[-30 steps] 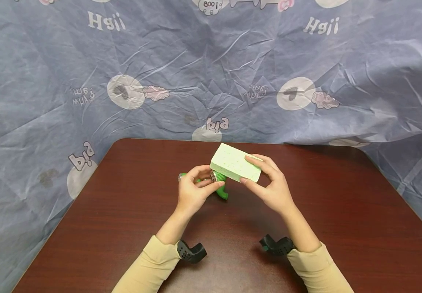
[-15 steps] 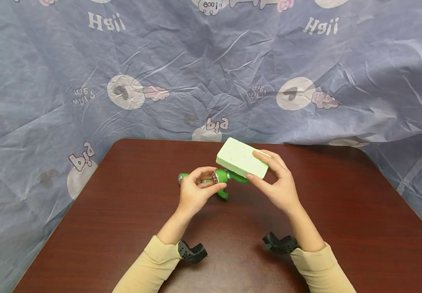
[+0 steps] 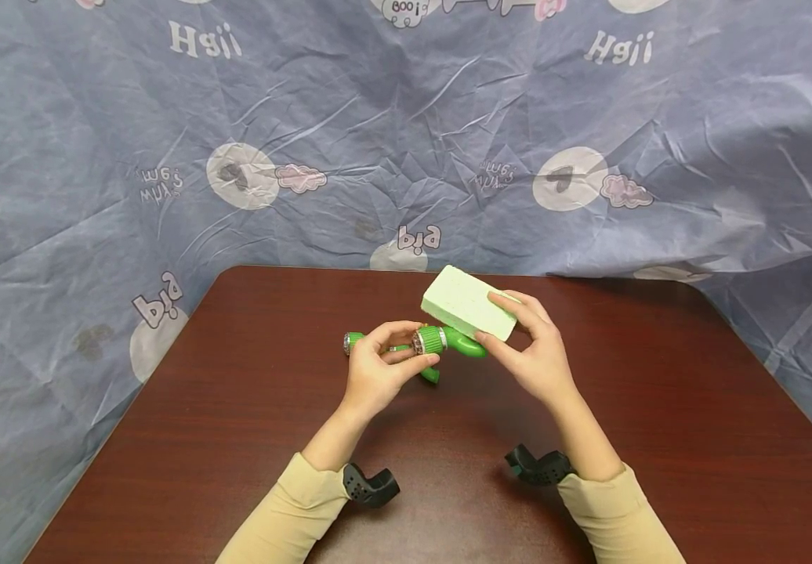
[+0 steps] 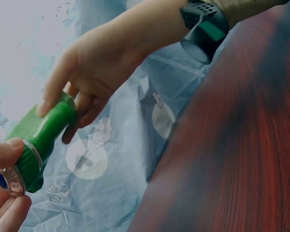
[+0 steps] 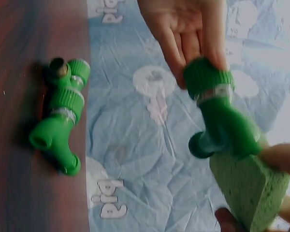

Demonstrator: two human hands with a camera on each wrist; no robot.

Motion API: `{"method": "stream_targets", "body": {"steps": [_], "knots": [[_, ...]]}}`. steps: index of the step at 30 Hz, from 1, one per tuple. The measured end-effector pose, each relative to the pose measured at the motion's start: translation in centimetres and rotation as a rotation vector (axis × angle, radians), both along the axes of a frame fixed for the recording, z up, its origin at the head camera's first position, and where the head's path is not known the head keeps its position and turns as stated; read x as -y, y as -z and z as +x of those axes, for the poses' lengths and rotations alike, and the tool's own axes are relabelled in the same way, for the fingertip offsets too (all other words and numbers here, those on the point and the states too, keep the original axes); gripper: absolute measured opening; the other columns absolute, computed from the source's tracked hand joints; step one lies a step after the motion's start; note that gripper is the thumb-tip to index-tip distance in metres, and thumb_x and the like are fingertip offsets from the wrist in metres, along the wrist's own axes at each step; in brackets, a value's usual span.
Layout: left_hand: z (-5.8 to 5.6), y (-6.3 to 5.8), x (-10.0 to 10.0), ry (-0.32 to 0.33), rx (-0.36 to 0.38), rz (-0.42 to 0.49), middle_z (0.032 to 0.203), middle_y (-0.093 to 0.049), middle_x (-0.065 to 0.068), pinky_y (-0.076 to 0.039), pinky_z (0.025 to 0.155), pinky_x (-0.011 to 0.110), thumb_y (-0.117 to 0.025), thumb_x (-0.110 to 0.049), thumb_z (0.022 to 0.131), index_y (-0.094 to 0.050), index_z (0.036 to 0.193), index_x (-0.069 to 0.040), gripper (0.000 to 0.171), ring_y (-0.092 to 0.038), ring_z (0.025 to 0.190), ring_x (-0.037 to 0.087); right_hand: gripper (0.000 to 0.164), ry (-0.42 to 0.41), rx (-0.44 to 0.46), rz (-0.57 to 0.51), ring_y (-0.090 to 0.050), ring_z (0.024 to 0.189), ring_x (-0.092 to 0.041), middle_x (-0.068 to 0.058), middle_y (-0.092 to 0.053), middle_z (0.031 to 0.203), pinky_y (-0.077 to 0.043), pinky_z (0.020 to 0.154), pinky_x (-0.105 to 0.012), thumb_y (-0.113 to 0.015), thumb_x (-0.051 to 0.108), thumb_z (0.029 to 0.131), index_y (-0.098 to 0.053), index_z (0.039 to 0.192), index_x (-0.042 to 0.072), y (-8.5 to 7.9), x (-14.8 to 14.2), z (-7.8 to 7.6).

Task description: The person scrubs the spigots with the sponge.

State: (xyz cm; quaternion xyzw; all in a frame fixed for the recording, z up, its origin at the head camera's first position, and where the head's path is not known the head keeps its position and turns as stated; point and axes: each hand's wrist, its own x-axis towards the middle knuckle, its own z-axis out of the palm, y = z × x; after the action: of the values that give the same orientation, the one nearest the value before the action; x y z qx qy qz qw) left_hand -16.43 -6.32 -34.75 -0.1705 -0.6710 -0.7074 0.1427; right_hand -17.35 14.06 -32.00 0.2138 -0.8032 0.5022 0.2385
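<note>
My left hand [image 3: 371,372] pinches the ribbed collar of a green tap-like pipe fitting [image 3: 431,340] between thumb and fingers. The fitting has a silver ring and, in the right wrist view, a forked green body [image 5: 227,121]. A dark blue opening [image 4: 1,180] shows at its collar end in the left wrist view. My right hand [image 3: 540,364] grips a pale green rectangular sponge [image 3: 468,301], tilted above the table. The sponge lies right against the fitting's body and overlaps its far side. In the right wrist view, the sponge's pitted face [image 5: 249,193] is under the forked end.
Another green fitting [image 5: 63,133] of similar look lies on the dark red-brown wooden table [image 3: 272,439], partly hidden behind my left hand in the head view. A wrinkled blue printed cloth [image 3: 349,141] hangs behind the table. Black camera mounts [image 3: 372,487] sit on both wrists.
The sponge has moved right and slightly up from over the ribbed collar, uncovering the collar and curved body. The held fitting has shifted slightly right; the left hand has barely moved.
</note>
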Motion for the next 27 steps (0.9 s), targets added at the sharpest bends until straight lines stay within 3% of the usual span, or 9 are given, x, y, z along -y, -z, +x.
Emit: {"method": "stream_targets", "body": {"steps": [3, 6, 10, 14, 19, 23, 27], "knots": [[0.0, 0.0, 0.0, 0.017, -0.004, 0.003, 0.101, -0.064, 0.028, -0.054, 0.080, 0.037, -0.075, 0.014, 0.068, -0.061, 0.105, 0.015, 0.040, -0.062, 0.091, 0.037, 0.048, 0.108, 0.011, -0.061, -0.051, 0.100, -0.012, -0.022, -0.052, 0.124, -0.044, 0.077, -0.015, -0.074, -0.006, 0.074, -0.059, 0.120, -0.008, -0.1, -0.7, -0.4], [-0.1, 0.2, 0.1, 0.009, 0.011, 0.006, 0.101, -0.064, 0.027, -0.054, 0.080, 0.036, -0.075, 0.014, 0.068, -0.062, 0.104, 0.014, 0.039, -0.062, 0.091, 0.037, 0.049, 0.135, 0.000, -0.124, -0.050, 0.100, -0.009, -0.023, -0.051, 0.124, -0.043, 0.078, -0.016, -0.073, -0.008, 0.074, -0.058, 0.120, -0.009, -0.2, -1.1, -0.5], [-0.2, 0.3, 0.2, -0.013, 0.034, -0.007, 0.100, -0.065, 0.025, -0.055, 0.079, 0.033, -0.076, 0.012, 0.068, -0.062, 0.105, 0.012, 0.039, -0.063, 0.091, 0.035, 0.050, 0.034, -0.052, -0.099, -0.050, 0.105, -0.009, -0.024, -0.051, 0.123, -0.042, 0.082, -0.015, -0.072, -0.014, 0.071, -0.058, 0.119, -0.010, -0.6, -1.2, -0.1], [-0.3, 0.2, 0.3, -0.040, 0.049, -0.014, 0.100, -0.065, 0.024, -0.054, 0.079, 0.032, -0.078, 0.010, 0.068, -0.063, 0.105, 0.012, 0.040, -0.063, 0.092, 0.035, 0.051, -0.105, -0.086, 0.020, -0.050, 0.110, -0.013, -0.022, -0.053, 0.121, -0.041, 0.087, -0.016, -0.074, -0.014, 0.069, -0.059, 0.117, -0.009, -0.7, -0.7, 0.4], [-0.3, -0.1, 0.5, -0.062, 0.039, -0.001, 0.100, -0.065, 0.023, -0.054, 0.081, 0.041, -0.078, 0.009, 0.069, -0.062, 0.106, 0.011, 0.040, -0.063, 0.092, 0.034, 0.051, -0.206, -0.078, 0.088, -0.049, 0.111, -0.020, -0.021, -0.054, 0.120, -0.039, 0.089, -0.019, -0.075, -0.013, 0.068, -0.060, 0.116, -0.008, -0.6, -0.8, 0.4], [-0.4, -0.3, 0.8, -0.075, 0.001, 0.004, 0.099, -0.065, 0.025, -0.054, 0.080, 0.042, -0.077, 0.011, 0.068, -0.062, 0.106, 0.013, 0.041, -0.063, 0.090, 0.034, 0.051, -0.193, -0.064, 0.087, -0.049, 0.110, -0.016, -0.022, -0.053, 0.120, -0.039, 0.088, -0.018, -0.074, -0.015, 0.068, -0.059, 0.117, -0.009, -0.6, -1.7, 0.2], [-0.4, -0.5, 1.0, -0.092, -0.008, 0.009, 0.098, -0.065, 0.025, -0.054, 0.079, 0.041, -0.076, 0.012, 0.069, -0.063, 0.105, 0.013, 0.039, -0.063, 0.089, 0.033, 0.050, -0.079, -0.034, 0.056, -0.049, 0.107, -0.008, -0.022, -0.053, 0.121, -0.040, 0.083, -0.014, -0.073, -0.013, 0.071, -0.059, 0.118, -0.008, -0.8, -2.4, 0.0]]}}
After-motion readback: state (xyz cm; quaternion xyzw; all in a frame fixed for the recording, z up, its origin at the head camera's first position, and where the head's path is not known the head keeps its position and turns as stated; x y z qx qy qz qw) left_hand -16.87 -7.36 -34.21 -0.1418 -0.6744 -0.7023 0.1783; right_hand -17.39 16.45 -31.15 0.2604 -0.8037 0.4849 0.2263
